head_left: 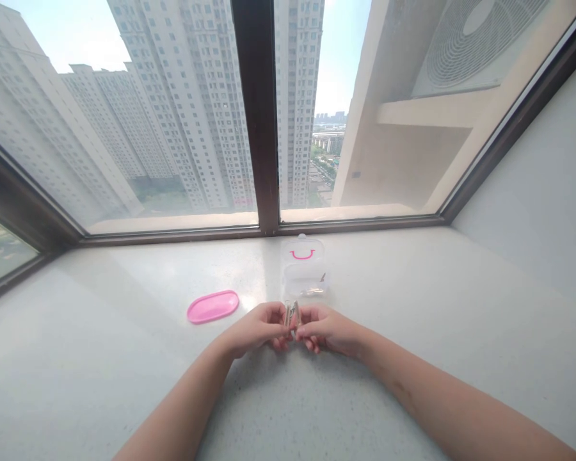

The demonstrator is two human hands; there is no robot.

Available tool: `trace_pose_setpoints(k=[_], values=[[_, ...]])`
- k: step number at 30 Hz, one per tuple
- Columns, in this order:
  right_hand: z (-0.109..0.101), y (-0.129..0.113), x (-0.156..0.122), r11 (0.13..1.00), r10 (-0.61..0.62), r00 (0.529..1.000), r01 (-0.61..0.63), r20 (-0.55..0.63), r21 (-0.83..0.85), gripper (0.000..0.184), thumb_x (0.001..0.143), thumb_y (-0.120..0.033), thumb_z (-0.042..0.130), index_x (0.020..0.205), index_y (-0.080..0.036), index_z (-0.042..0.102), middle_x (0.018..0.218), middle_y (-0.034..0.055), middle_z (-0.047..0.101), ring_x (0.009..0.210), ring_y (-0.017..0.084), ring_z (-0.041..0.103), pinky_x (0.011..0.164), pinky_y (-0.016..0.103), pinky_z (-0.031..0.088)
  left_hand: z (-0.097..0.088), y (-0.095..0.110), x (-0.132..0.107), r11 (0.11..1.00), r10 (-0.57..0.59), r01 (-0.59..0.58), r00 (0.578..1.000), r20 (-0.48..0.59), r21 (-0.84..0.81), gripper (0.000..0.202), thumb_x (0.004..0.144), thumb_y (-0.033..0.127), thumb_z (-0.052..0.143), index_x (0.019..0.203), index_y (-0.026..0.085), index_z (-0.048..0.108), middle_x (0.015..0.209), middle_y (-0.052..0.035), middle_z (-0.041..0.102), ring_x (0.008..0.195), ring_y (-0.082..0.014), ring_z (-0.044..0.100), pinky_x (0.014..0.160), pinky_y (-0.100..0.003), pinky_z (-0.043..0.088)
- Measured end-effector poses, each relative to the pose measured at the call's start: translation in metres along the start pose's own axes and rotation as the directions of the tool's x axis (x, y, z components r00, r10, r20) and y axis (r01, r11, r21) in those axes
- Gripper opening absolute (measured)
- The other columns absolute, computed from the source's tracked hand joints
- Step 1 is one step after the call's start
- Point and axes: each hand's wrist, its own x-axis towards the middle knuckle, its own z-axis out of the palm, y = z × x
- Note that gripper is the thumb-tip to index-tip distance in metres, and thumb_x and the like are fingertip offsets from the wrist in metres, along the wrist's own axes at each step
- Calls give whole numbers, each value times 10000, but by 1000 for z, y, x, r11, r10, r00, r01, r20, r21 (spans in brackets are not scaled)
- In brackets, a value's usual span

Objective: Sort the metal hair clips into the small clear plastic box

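Pinched above the near middle of the white speckled sill (413,320): a small silvery metal piece (291,314). Narrow, shiny, standing roughly upright, seemingly made of two slim strips side by side; too small to tell more. Brought together around it, left hand (256,330) and right hand (329,330), fingertips of both closed on the piece from either side, knuckles nearly touching, forearms reaching in from the near edge. Just beyond the hands, a clear plastic box (303,272) with a pink curved mark on its far part, seemingly open, a few more silvery bits inside its near part. Left of the box and a little apart, a pink oval piece (213,306), flat on the sill. Farther off, a dark window frame (256,128) and pale tower blocks (187,96) behind the glass.
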Motion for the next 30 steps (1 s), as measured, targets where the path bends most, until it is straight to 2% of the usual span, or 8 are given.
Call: trace_pose_setpoints(k=[3, 12, 18, 24, 27, 30], values=[[-1, 1, 1, 999, 14, 1000, -14, 16, 38, 237, 690, -182, 715, 867, -146, 562, 715, -9, 612, 495, 63, 555, 438, 163, 432, -1, 0, -1, 1000, -1, 1, 1000, 2, -28, 177, 705, 202, 700, 798, 141, 563, 741, -23, 637, 614, -106, 589, 594, -230, 457], [-2, 1, 0, 992, 9, 998, -17, 68, 122, 253, 696, -198, 733, 878, -140, 567, 700, -13, 600, 482, 59, 546, 426, 156, 417, -4, -4, 1, 992, -67, 59, 995, -68, -115, 107, 736, 210, 631, 796, 132, 589, 760, -37, 641, 627, -118, 601, 609, -239, 445], [-4, 4, 2, 991, -5, 996, -7, 89, 131, 214, 748, -210, 685, 923, -127, 596, 699, -8, 591, 466, 43, 519, 421, 144, 409, -2, -3, 3, 988, -32, 23, 998, -57, -155, 100, 715, 154, 634, 807, 124, 610, 732, -12, 601, 579, -79, 513, 572, -214, 379], [0, 8, 4, 994, -31, 998, 24, 61, 107, 235, 750, -263, 705, 900, -131, 582, 735, 28, 639, 496, 85, 594, 423, 165, 448, -2, -1, 6, 977, -43, 33, 998, -42, -210, 146, 691, 183, 700, 776, 132, 594, 722, -7, 597, 569, -77, 504, 547, -206, 340], [3, 8, 1, 997, -67, 998, 67, 12, 24, 254, 754, -304, 712, 893, -126, 596, 779, 58, 669, 544, 130, 655, 444, 196, 493, -4, 0, 5, 976, -65, 61, 998, -14, -209, 192, 701, 244, 738, 778, 126, 608, 694, -16, 608, 577, -86, 527, 552, -205, 349], [2, 6, -2, 994, -91, 994, 87, -63, -64, 274, 747, -328, 718, 892, -116, 623, 784, 57, 674, 548, 133, 668, 443, 190, 504, -6, -1, 5, 976, -76, 71, 997, -16, -207, 232, 706, 285, 760, 792, 119, 623, 703, -35, 633, 603, -104, 569, 589, -221, 405]])
